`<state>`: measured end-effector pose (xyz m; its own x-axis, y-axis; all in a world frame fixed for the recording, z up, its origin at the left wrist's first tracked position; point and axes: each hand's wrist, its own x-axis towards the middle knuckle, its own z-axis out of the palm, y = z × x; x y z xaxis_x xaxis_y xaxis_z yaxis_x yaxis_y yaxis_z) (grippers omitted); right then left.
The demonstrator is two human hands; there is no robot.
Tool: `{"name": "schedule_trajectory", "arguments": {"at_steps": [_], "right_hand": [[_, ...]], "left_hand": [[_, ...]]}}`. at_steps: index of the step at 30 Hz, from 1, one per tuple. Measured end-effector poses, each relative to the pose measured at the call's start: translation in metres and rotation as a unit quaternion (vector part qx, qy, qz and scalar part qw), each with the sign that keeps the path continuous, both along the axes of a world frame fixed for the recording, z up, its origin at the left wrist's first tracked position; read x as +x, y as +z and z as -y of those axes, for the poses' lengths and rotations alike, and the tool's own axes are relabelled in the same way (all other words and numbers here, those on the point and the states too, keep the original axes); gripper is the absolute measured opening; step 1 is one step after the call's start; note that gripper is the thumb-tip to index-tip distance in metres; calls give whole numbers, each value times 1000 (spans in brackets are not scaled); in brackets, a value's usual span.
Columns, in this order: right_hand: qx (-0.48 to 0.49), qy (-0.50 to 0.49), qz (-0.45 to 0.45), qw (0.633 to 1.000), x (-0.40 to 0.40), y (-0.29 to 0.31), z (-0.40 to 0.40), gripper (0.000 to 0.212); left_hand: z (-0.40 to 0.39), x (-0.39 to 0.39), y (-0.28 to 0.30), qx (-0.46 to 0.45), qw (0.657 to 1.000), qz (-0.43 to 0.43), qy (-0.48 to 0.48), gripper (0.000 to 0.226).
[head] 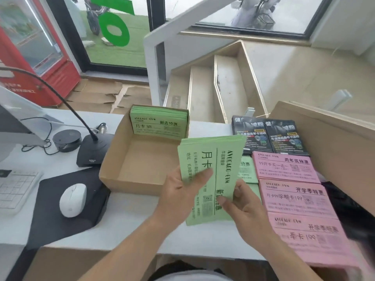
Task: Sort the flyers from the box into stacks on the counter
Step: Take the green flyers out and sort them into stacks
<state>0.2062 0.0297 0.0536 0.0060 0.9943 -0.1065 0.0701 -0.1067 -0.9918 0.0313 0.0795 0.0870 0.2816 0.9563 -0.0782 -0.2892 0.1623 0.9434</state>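
Currently both hands on green bundle [211,171], held above counter [129,218] just right of box [113,159]. Left hand [182,191] grips bundle's left edge, thumb across face. Right hand [241,207] pinches lower right edge, fingers curled round it. More green flyers [158,122] upright against box's far wall. Right of bundle: green stack [246,172] flat on counter, pink stacks [292,197], black stacks [269,136] behind them. Mouse [72,199] on pad at left.

Green flyers [211,171] matt paper; box [121,159] plain brown cardboard; black flyers [267,134] glossy; mouse [72,199] smooth white plastic.
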Motion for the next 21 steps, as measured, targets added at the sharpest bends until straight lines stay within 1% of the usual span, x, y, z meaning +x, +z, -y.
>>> {"name": "schedule_trajectory", "arguments": {"at_steps": [2, 4, 7, 12, 14, 17, 19, 21], "right_hand": [[-10, 4, 30, 999, 16, -9, 14, 33], [-27, 7, 82, 996, 31, -25, 24, 38], [-57, 22, 145, 988, 46, -44, 40, 36], [-50, 46, 144, 987, 57, -49, 57, 33], [-52, 51, 146, 987, 59, -49, 62, 35], [-41, 69, 147, 986, 60, -53, 65, 39], [-36, 73, 145, 986, 59, -57, 67, 43], [-25, 62, 139, 988, 61, -58, 67, 42]], "left_hand": [[16, 17, -9, 14, 1000, -15, -22, 29], [29, 31, -25, 16, 998, -41, -37, 28], [51, 45, -45, -2, 996, -79, -40, 29], [71, 54, -52, 30, 990, -136, -33, 30], [75, 57, -48, 25, 988, -148, -26, 31], [81, 63, -45, 0, 989, -148, -10, 30], [83, 66, -47, 3, 989, -150, -1, 31], [84, 68, -46, 12, 990, -142, 8, 30]]}}
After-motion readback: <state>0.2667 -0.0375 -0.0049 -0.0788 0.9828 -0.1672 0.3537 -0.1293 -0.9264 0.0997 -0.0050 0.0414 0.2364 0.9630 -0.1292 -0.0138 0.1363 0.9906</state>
